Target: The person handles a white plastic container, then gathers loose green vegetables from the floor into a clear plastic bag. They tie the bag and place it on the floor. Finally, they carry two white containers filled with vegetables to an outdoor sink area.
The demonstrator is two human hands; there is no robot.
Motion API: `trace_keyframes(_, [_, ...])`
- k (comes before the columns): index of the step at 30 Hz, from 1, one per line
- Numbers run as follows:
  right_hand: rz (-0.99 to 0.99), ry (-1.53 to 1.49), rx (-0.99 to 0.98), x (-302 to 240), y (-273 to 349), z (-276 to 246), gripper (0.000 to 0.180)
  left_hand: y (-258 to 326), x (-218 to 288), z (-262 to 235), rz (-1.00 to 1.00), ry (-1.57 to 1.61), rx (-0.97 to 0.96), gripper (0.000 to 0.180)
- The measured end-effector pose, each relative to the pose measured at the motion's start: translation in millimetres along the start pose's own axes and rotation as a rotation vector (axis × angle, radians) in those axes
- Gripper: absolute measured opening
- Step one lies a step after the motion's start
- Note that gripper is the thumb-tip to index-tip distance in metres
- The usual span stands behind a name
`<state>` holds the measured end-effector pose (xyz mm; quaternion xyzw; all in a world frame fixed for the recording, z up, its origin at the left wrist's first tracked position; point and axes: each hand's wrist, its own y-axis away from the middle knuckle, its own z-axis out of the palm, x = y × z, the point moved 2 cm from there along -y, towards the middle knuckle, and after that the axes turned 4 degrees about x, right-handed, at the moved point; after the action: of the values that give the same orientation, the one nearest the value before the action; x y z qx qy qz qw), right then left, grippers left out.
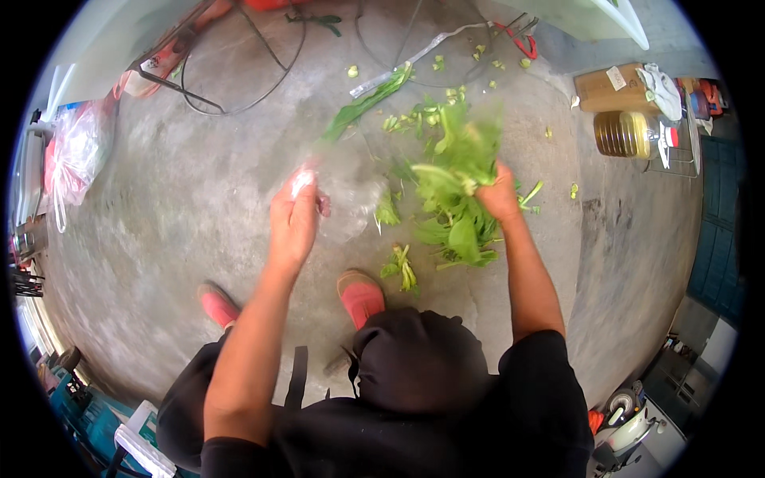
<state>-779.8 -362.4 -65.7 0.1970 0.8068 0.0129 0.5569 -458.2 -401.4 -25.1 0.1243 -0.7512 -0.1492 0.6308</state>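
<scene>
Right hand (498,195): I see its fingers clenched round a bunch of leafy greens (458,187), held above the concrete floor (199,207).
Left hand (293,215): fingers pinching a clear plastic bag (347,191), blurred.
Floor: scattered green trimmings (402,267).

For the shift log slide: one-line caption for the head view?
Right hand grips a bunch of leafy greens; left hand holds a clear plastic bag above the concrete floor.

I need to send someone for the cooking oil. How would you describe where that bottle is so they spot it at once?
Look to the far right edge of the concrete floor, past the scattered greens. Beside the cardboard box lies the oil bottle, the only clear container filled with amber-yellow liquid.
</scene>
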Motion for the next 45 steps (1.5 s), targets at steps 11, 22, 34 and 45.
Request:
trace_keyframes(11, [-0.166,0.077,-0.715,-103.8,11.4,65.5,0.043,-18.5,26.4,-25.1,-0.143,-0.155,-0.007,0.052])
trace_keyframes(22, [0.445,-0.188,-0.603,-27.3,-9.6,123.2,0.026,36.9,25.7,1.4,0.454,-1.096,-0.326,0.025])
trace_keyframes(34, [0.641,-1.021,-0.149,-24.2,18.3,172.1,0.047,70.6,52.9,9.6,0.612,-0.356,-0.320,0.015])
trace_keyframes(45, [0.398,-1.230,-0.080,-42.0,-9.1,153.8,0.032,89.0,-24.8,-31.7,0.175,-0.272,-0.532,0.009])
